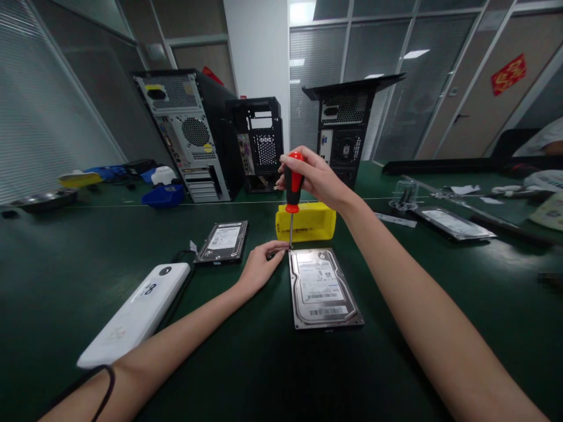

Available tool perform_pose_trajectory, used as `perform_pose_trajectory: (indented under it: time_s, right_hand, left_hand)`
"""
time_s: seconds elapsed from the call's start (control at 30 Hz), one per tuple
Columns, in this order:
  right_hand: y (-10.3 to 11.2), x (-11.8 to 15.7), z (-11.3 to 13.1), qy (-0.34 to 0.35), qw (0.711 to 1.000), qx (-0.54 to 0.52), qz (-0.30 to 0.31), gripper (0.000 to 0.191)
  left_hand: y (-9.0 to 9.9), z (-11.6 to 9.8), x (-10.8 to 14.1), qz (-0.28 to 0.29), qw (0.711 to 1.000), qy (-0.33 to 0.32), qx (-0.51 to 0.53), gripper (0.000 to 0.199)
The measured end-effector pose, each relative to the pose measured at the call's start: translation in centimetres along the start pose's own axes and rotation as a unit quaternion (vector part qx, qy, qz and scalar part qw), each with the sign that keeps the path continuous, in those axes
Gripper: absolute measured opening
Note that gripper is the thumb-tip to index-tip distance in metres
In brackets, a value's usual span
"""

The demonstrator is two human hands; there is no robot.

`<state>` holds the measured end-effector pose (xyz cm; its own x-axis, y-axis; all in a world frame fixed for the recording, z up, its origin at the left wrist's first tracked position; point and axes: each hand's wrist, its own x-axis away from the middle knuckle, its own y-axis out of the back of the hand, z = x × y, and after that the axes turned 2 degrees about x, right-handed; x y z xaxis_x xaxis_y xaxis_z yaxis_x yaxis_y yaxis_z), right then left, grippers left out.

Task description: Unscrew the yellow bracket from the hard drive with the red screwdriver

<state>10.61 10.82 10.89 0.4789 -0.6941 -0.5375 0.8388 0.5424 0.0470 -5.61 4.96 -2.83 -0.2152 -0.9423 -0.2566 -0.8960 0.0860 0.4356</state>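
My right hand [314, 173] is wrapped round the red and black handle of a screwdriver [294, 183], held upright. Its shaft points down to the far left corner of a silver hard drive [321, 287], which lies flat with its label up. At that same corner, beside the screwdriver tip, is my left hand [260, 266], its thumb and fingertips drawn together in a pinch. Whatever is between those fingertips is too small to make out. Just behind the drive stands a yellow plastic bin [305, 225].
Left of the drive lie a second hard drive [223, 241] and a white power bank [136, 313] with a black cable. Another drive [455, 224] rests at the right. Computer cases [211, 129] stand at the back, near a blue bin [162, 196] and a metal bowl [46, 200].
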Motion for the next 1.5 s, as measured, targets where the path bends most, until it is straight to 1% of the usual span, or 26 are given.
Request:
perform_pose_trajectory:
  time_s: [0.2,0.37,0.57,0.67,0.77,0.87,0.93,0.97,1.03,1.1,1.17,1.33,1.5]
  right_hand:
    - [-0.1,0.0,-0.1,0.024,1.000,0.003,-0.001,0.026]
    - [0.3,-0.2,-0.6,0.002,1.000,-0.018,0.018,0.029]
    - [0.7,-0.3,-0.5,0.023,1.000,0.012,-0.013,0.024]
    - [0.5,-0.2,-0.5,0.030,0.999,0.009,-0.019,0.024]
    - [0.1,-0.3,-0.7,0.020,0.999,-0.005,-0.028,0.025]
    - [-0.2,-0.2,-0.8,0.003,0.999,-0.037,-0.010,0.027]
    - [-0.3,-0.2,-0.8,0.002,0.999,-0.040,0.004,0.028]
    - [-0.3,-0.2,-0.8,0.004,0.999,-0.033,0.002,0.028]
    - [-0.4,-0.2,-0.8,0.007,0.999,-0.024,-0.021,0.026]
    - [-0.6,-0.3,-0.8,0.015,0.998,-0.029,-0.050,0.023]
    - [-0.7,-0.3,-0.9,0.025,0.997,-0.040,-0.067,0.023]
    - [-0.8,-0.5,-1.2,0.009,0.998,-0.051,-0.047,0.029]
    - [-0.8,-0.5,-1.6,0.034,0.997,-0.050,-0.054,0.031]
  left_hand:
    - [0.1,-0.2,0.1,-0.007,1.000,-0.007,-0.017,0.028]
    - [0.1,-0.2,0.1,-0.010,1.000,-0.016,-0.024,0.027]
    - [0.2,-0.7,0.4,-0.017,0.999,-0.017,-0.033,0.028]
    - [0.2,-1.0,0.5,-0.030,0.998,-0.017,-0.045,0.030]
    - [0.2,-1.0,0.6,-0.043,0.998,-0.018,-0.052,0.032]
    - [0.3,-0.9,0.6,-0.044,0.998,-0.025,-0.049,0.031]
    - [0.3,-0.9,0.7,-0.044,0.998,-0.028,-0.047,0.031]
    - [0.3,-0.8,0.7,-0.044,0.998,-0.029,-0.046,0.030]
    - [0.3,-0.8,0.7,-0.046,0.998,-0.029,-0.043,0.030]
    - [0.3,-0.7,0.7,-0.049,0.998,-0.030,-0.040,0.029]
    - [0.3,-0.5,0.7,-0.052,0.997,-0.031,-0.037,0.030]
    - [0.3,-0.3,0.7,-0.073,0.997,-0.021,-0.031,0.034]
    - [0.3,-0.6,0.8,-0.075,0.997,-0.013,-0.026,0.034]
